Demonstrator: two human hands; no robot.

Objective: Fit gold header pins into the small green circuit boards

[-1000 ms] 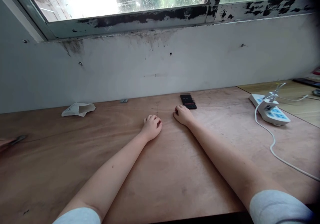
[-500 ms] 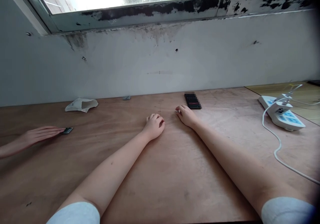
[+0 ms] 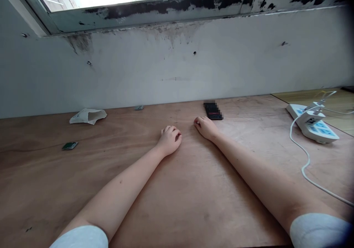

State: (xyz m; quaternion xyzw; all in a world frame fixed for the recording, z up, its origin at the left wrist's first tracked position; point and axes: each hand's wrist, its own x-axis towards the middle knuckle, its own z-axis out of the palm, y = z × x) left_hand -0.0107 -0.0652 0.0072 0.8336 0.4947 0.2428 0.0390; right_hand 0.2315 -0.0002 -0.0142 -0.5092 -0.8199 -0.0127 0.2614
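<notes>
My left hand (image 3: pixel 169 140) rests on the wooden tabletop (image 3: pixel 177 203), its fingers curled in loosely, and no object shows in it. To its right, apart from it, my right hand (image 3: pixel 206 128) also lies on the wood with bent fingers and nothing visible in them. Just behind my right hand is a dark, flat phone-like object (image 3: pixel 212 110), partly blurred out by pixels. A small green and silver flat piece (image 3: pixel 69 146) lies well to the left, untouched. Another small greyish flat piece (image 3: pixel 139 108) is near the wall, beyond my left hand.
A crumpled white paper bag or wrapper (image 3: pixel 88 116) lies at the back left. On the right stands a white power strip (image 3: pixel 313 124) with a plug in it, and its white cable (image 3: pixel 304 167) runs toward the right edge. A wall (image 3: pixel 132 67) with a window bounds the table.
Another person's hand at the left has let go of the green and silver piece and left the view. My hands have stayed in place; the view has shifted slightly.
</notes>
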